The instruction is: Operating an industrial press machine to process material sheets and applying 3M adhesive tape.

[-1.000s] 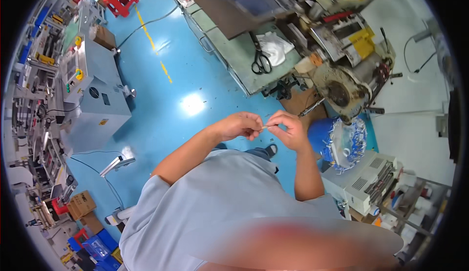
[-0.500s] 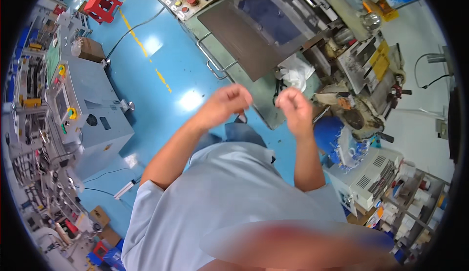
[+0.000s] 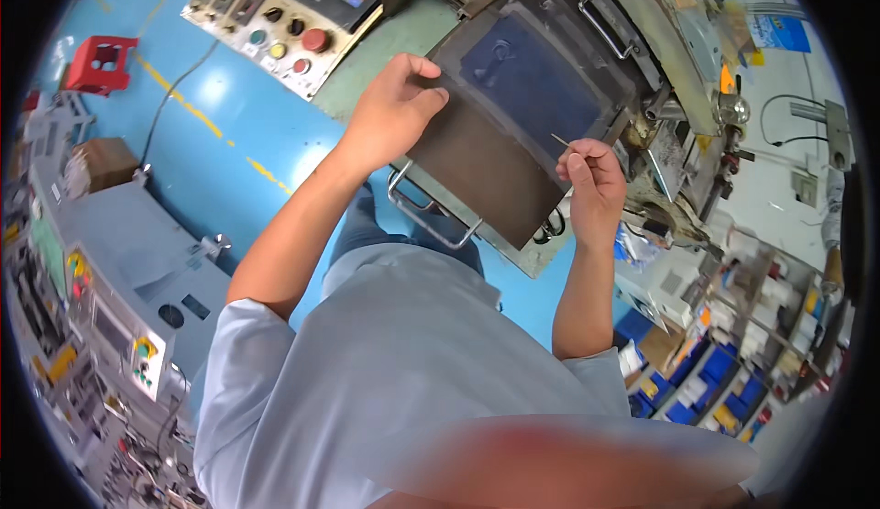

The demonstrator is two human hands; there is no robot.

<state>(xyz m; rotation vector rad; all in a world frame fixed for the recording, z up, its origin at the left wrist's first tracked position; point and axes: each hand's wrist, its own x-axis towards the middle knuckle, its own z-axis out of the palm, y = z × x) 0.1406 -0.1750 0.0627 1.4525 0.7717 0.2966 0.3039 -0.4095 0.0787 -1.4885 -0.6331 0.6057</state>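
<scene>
Pinched in my right hand (image 3: 596, 183) is a thin pointed stick (image 3: 560, 141), too slim to tell more closely. Its tip points toward the dark blue sheet (image 3: 532, 73) lying on the brown metal plate (image 3: 481, 165). My left hand (image 3: 392, 110) hovers by the plate's left edge, thumb and forefinger curved with a gap between them. Nothing shows in it, and its other fingers are mostly hidden. Two metal handles (image 3: 431, 211) stick out from the plate's near side.
A control panel (image 3: 284, 27) with knobs, a red button and a screen stands at the far left of the plate. A metal grab bar (image 3: 605, 27) sits beyond the sheet. A red stool (image 3: 101, 64), a grey machine (image 3: 137, 243) and shelves with blue bins (image 3: 706, 376) lie around.
I have come closer to the machine, and both hands are now over or beside the plate. A thin stick shows in my right hand. The white bag beside the plate has gone from view.
</scene>
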